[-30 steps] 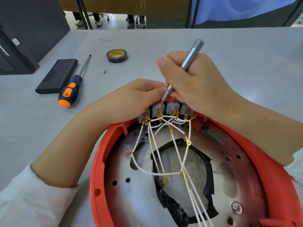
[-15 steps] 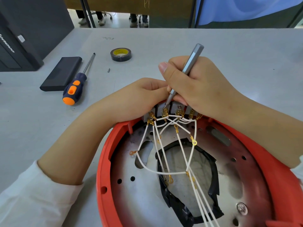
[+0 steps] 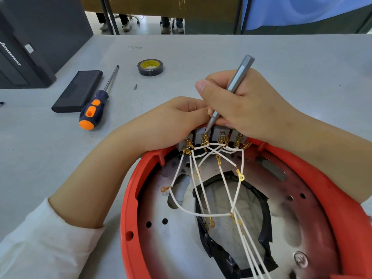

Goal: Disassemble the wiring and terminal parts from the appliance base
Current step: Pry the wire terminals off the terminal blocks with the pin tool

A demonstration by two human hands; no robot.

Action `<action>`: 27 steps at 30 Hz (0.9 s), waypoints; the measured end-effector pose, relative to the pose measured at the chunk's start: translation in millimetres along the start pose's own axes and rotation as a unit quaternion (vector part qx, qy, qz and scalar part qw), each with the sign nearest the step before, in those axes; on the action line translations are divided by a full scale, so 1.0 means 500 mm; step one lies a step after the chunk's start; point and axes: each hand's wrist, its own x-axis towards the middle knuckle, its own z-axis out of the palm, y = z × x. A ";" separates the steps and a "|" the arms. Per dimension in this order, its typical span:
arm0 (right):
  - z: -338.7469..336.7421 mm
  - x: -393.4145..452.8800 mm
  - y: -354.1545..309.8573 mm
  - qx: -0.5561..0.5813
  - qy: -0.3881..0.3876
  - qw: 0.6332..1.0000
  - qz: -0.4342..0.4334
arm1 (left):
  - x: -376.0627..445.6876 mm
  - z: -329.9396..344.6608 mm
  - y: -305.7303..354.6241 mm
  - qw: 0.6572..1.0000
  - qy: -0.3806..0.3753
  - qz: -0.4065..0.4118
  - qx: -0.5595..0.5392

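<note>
The red round appliance base (image 3: 130, 200) lies open side up at the near edge of the table, its metal plate showing. A row of grey terminal blocks (image 3: 218, 133) with brass terminals sits at its far rim, and white wires (image 3: 201, 178) fan from them towards me. My right hand (image 3: 247, 109) grips a slim grey precision screwdriver (image 3: 235, 81); its tip rests on a brass terminal of the second block from the left. My left hand (image 3: 167, 121) curls round the left end of the terminal row at the rim, fingertips hidden.
On the table at the left lie an orange-and-blue screwdriver (image 3: 94, 107), a flat black case (image 3: 78, 91) and a small loose bit (image 3: 135, 86). A roll of black tape (image 3: 150, 67) sits further back. A dark computer case (image 3: 22, 57) stands at the far left.
The view has shifted slightly, so the base and hands sit a little lower and to the right. Both hands keep their hold, and the screwdriver tip stays at the same terminal.
</note>
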 end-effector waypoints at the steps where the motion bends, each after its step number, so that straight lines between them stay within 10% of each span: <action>1: 0.000 0.000 0.000 -0.002 -0.001 1.000 -0.001 | 0.001 -0.001 -0.001 1.000 0.002 -0.001 0.006; 27: 0.003 0.002 -0.005 -0.001 0.001 1.000 0.013 | 0.005 -0.001 -0.007 1.000 -0.004 0.008 -0.004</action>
